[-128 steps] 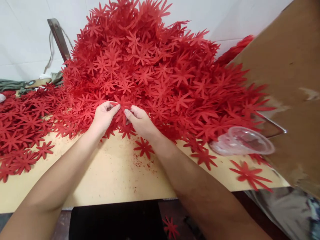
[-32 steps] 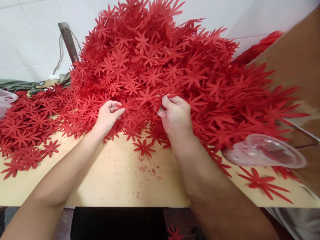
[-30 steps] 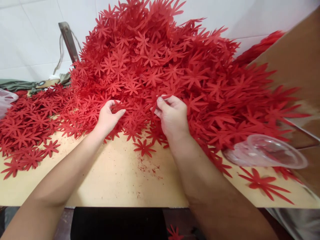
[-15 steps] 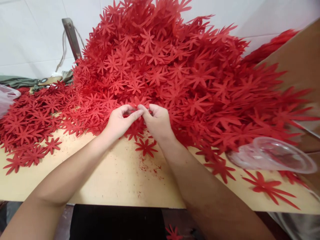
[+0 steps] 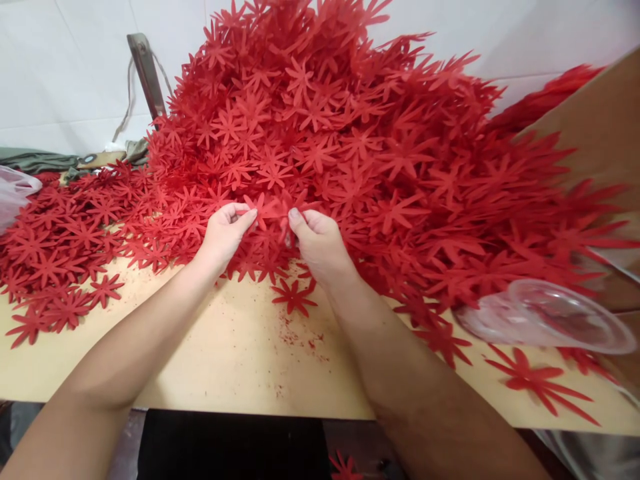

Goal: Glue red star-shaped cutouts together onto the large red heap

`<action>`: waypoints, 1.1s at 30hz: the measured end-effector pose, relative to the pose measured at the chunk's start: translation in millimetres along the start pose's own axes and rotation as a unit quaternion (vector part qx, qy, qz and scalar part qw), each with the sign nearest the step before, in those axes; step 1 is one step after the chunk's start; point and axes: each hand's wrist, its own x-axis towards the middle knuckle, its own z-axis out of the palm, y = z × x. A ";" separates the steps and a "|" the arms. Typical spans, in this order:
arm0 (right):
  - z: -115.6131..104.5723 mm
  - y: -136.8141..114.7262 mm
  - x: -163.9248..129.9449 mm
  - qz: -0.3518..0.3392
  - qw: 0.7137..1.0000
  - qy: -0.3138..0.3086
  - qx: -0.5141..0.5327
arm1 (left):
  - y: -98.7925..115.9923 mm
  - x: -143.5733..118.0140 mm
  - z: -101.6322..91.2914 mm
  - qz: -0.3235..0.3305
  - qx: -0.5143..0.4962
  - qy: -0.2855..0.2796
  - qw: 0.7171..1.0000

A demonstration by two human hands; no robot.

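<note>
Both hands meet at the foot of a great pile of red flower cutouts [image 5: 360, 153] in the head view. Left hand [image 5: 224, 233] has thumb and forefinger pinched on the near-left edge of one red cutout [image 5: 267, 208], and right hand [image 5: 320, 243] pinches the same piece from its other side, so the two hands sit close together with the cutout stretched between their fingertips. That held cutout lies right against the front slope of the pile, touching the loose pieces beneath it.

Taking the pile as the landmark: it rises against the white wall [image 5: 60, 73] behind it and spreads down onto the pale wooden table [image 5: 235, 360], whose bare front strip lies just before the pile's foot, under both forearms. A single loose cutout [image 5: 295, 298] rests on the table just in front of the pile, below the right hand. Left of the pile a thinner layer of scattered cutouts [image 5: 55, 247] covers the table. At the pile's near-right edge a clear plastic cup [image 5: 547, 321] lies on its side, and another stray cutout [image 5: 537, 381] sits in front of it. Right of the pile stands a brown cardboard panel [image 5: 600, 147]. Behind the pile's left shoulder a metal bar [image 5: 147, 73] leans against the wall.
</note>
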 end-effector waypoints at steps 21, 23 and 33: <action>5.4 0.1 -7.5 -0.011 0.992 -0.127 -0.001 | -2.0 -2.0 -2.1 0.091 0.069 -0.095 0.989; 5.4 -0.5 -7.6 -0.006 0.993 -0.117 0.010 | 0.0 -1.0 -3.0 0.089 0.077 -0.079 0.990; 5.8 -4.7 -8.4 -0.035 0.993 -0.110 0.011 | -4.2 1.6 -4.8 0.088 0.210 -0.052 0.972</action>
